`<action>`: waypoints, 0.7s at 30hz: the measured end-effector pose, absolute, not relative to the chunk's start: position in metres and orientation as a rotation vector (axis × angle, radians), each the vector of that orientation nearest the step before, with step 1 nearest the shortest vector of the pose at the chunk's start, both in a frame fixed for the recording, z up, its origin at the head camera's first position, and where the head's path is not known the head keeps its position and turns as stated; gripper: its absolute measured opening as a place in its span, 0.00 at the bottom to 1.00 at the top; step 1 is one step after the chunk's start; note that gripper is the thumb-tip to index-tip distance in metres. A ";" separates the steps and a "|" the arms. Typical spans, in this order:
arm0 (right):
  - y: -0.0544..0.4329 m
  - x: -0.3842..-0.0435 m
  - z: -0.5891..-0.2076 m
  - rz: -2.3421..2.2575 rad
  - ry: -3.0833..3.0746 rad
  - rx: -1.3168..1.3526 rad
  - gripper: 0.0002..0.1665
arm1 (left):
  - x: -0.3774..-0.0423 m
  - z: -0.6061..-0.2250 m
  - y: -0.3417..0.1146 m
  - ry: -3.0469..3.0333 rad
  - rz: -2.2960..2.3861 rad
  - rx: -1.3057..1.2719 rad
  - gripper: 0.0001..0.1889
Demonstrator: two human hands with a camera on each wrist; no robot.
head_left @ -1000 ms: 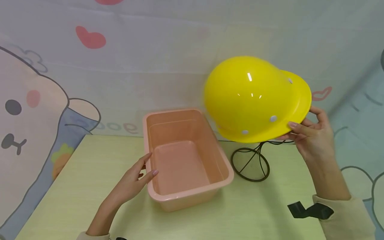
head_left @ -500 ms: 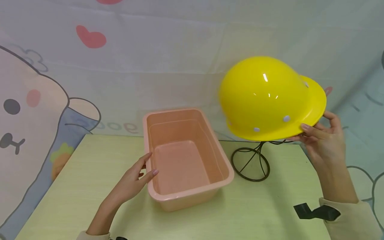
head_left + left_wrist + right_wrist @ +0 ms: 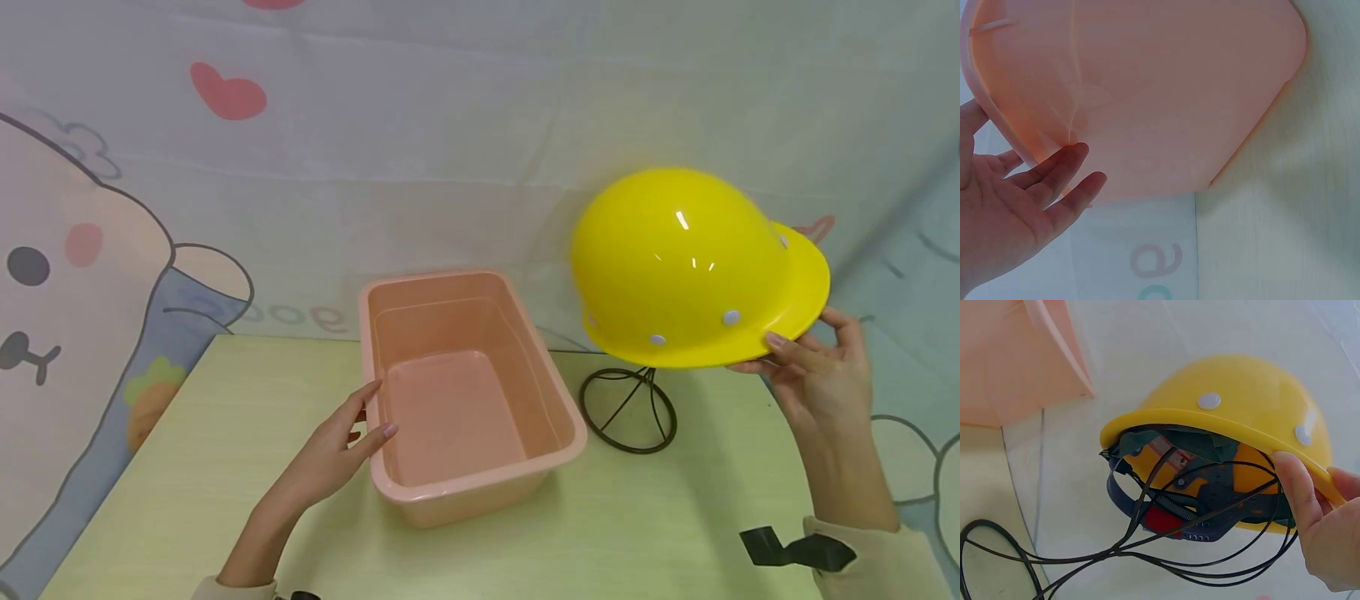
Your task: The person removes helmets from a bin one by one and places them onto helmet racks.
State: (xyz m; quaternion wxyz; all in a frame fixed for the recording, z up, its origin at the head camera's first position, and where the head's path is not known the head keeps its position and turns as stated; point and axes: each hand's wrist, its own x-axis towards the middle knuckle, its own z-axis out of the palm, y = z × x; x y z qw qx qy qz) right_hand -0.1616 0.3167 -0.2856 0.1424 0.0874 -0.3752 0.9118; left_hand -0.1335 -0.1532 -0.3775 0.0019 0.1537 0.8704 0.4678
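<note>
My right hand [image 3: 821, 383] pinches the brim of a yellow hard hat [image 3: 675, 267], thumb on top and fingers beneath. Dome up, the hat is over a black wire stand [image 3: 628, 412] with a round base. From below, the right wrist view shows the stand's wires [image 3: 1229, 562] reaching up into the hat, beside its dark inner harness [image 3: 1210, 512]. With the thumb inside the rim and fingers outside, my left hand [image 3: 322, 462] holds the left side of a pink plastic basin [image 3: 457, 408]. Its fingers [image 3: 1063, 169] lie along the basin's outer wall in the left wrist view.
Basin and stand are side by side on a light wooden table [image 3: 630, 525]. Close behind the table's back edge hangs a pale cloth [image 3: 420, 167] printed with cartoon animals and hearts.
My right hand has carried the hard hat to the right, then lowered it over the wire stand. The left hand and the basin have stayed put.
</note>
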 end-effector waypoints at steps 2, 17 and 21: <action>0.318 -0.161 -0.289 2.631 -1.077 0.246 0.29 | -0.133 -0.377 -0.153 2.731 1.469 0.482 0.33; 0.325 -0.157 -0.302 2.637 -1.016 0.207 0.30 | -0.134 -0.376 -0.152 2.739 1.466 0.499 0.33; 0.326 -0.156 -0.304 2.642 -0.994 0.207 0.30 | -0.134 -0.376 -0.152 2.737 1.458 0.492 0.33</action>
